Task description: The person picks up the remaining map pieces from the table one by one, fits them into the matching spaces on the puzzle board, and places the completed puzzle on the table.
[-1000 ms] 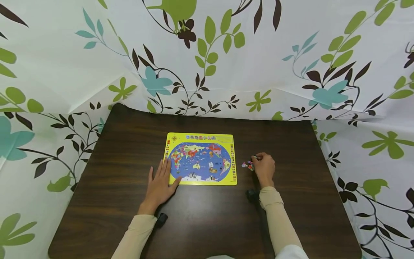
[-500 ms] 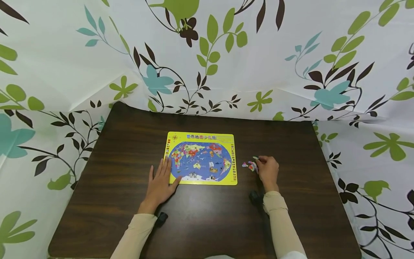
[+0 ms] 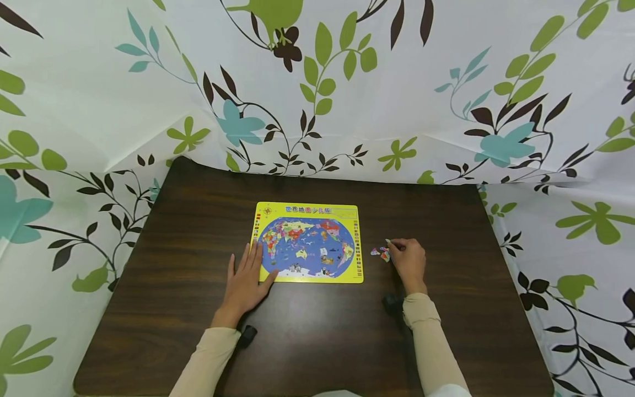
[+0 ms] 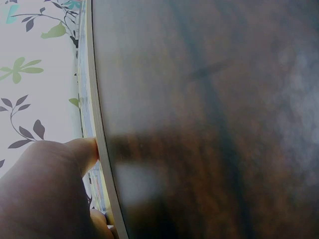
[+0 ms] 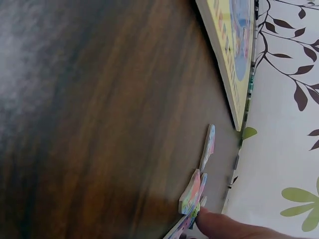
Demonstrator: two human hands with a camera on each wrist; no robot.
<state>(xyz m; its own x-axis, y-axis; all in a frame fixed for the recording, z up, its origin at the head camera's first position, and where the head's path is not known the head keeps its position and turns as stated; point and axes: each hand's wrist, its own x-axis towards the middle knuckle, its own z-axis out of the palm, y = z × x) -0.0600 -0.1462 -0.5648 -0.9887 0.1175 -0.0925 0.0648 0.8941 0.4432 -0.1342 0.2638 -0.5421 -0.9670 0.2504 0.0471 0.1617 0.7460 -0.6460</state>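
Note:
A yellow-bordered world map puzzle board [image 3: 310, 278] lies flat on the dark table. My left hand [image 3: 243, 284] rests on its lower left edge with the fingers spread and straight; the thumb [image 4: 82, 152] touches the near edge in the left wrist view. To the right of the board, my right hand [image 3: 409, 262] has curled fingers and pinches a small puzzle piece [image 3: 388, 241]. Beside those fingertips lie loose colourful puzzle pieces [image 3: 384, 255]. The right wrist view has one piece [image 5: 208, 147] apart in front and another [image 5: 190, 193] close to the thumb [image 5: 214, 222].
The dark wooden table [image 3: 317, 342] extends around the board on all sides. Behind it and at both sides hangs a white cloth [image 3: 407, 99] with leaf and flower prints. A black wrist camera [image 3: 247, 336] sits on the left wrist and another [image 3: 392, 303] on the right.
My right hand drew back slightly to the right from the loose pieces, then shifted slightly left, its fingers pinching a piece. My left hand and the board have stayed put.

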